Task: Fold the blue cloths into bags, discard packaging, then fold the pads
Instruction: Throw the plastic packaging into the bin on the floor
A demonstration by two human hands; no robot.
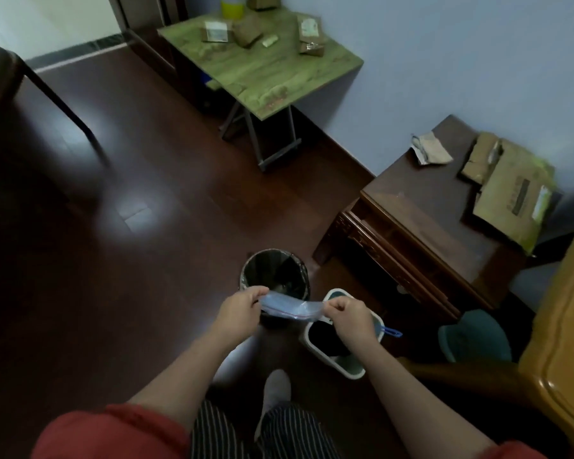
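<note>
A clear plastic zip bag (290, 306) with a red seal line and bluish contents is stretched between both hands. My left hand (241, 308) pinches its left end and my right hand (348, 318) pinches its right end. The bag hangs over the near rim of a round black bin (274, 276) lined with a dark bag. A square white bin (340, 361) with a dark inside stands just under my right hand. A blue loop (391, 332) sticks out to the right of that hand.
A dark wooden side table (421, 223) with cardboard packaging (507, 190) stands at the right. A green folding table (262, 67) with small boxes is at the back wall. A yellow wooden surface (564, 342) fills the right edge. The floor is dark wood.
</note>
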